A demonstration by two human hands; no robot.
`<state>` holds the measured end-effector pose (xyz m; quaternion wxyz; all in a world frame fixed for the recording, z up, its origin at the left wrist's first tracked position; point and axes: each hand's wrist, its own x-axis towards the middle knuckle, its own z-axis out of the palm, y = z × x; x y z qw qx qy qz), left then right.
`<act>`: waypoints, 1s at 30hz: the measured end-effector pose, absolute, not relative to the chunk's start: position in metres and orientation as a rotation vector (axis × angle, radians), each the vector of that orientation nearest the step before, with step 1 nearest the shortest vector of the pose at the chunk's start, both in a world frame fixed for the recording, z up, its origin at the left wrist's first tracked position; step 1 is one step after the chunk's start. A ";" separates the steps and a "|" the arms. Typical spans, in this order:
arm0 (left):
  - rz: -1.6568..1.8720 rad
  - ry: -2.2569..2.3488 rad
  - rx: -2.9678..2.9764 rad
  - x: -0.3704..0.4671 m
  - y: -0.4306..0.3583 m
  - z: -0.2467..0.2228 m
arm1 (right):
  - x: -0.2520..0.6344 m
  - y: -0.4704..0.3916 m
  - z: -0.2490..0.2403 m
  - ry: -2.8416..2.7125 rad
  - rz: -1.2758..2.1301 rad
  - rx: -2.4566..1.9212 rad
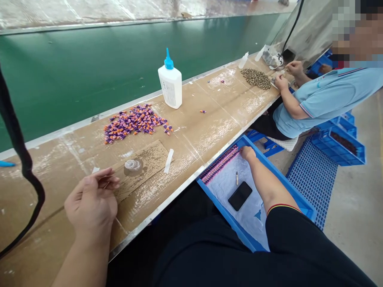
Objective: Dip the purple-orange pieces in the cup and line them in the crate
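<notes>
Brown cardboard covers the workbench (209,131), and the person's left hand (91,203) rests on it with fingers curled in, thumb and fingertips pinched together on what may be a thin pale stick; it is too slight to make out for certain. Just beyond that hand lies a loose cardboard sheet (149,159) carrying a small clear puddle of glue (132,164), with a white strip (168,160) lying at its right edge. Further back sits a heap of purple and orange beads (134,121), and behind it to the right a white glue bottle with a blue nozzle (170,81) stands upright.

Down beside the bench, the right hand (247,152) reaches into a blue plastic crate (302,203), its fingers closing on the end of a row of pink and purple sticks (220,164) packed along the crate's far wall. A black phone (239,195) lies flat on the white lining in the crate, near the forearm.

At the far end of the bench a co-worker in a light blue shirt (326,97) works with both hands next to a pile of brownish beads (256,78).
</notes>
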<state>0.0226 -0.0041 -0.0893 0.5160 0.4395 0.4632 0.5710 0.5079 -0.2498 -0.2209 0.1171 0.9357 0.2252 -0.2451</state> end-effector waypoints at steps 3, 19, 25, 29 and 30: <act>1.371 1.110 1.057 0.022 -0.004 -0.090 | 0.509 -0.250 -0.222 0.667 -0.718 2.729; 1.318 1.082 1.034 0.022 -0.009 -0.086 | 0.501 -0.269 -0.210 0.685 -0.581 2.867; 1.324 1.049 1.088 0.014 -0.012 -0.088 | 0.491 -0.277 -0.204 0.620 -0.562 2.939; 1.329 1.034 1.068 0.016 -0.007 -0.090 | 0.482 -0.274 -0.204 0.524 -0.519 3.012; 1.334 1.031 1.069 0.017 -0.006 -0.090 | 0.480 -0.272 -0.202 0.510 -0.500 3.036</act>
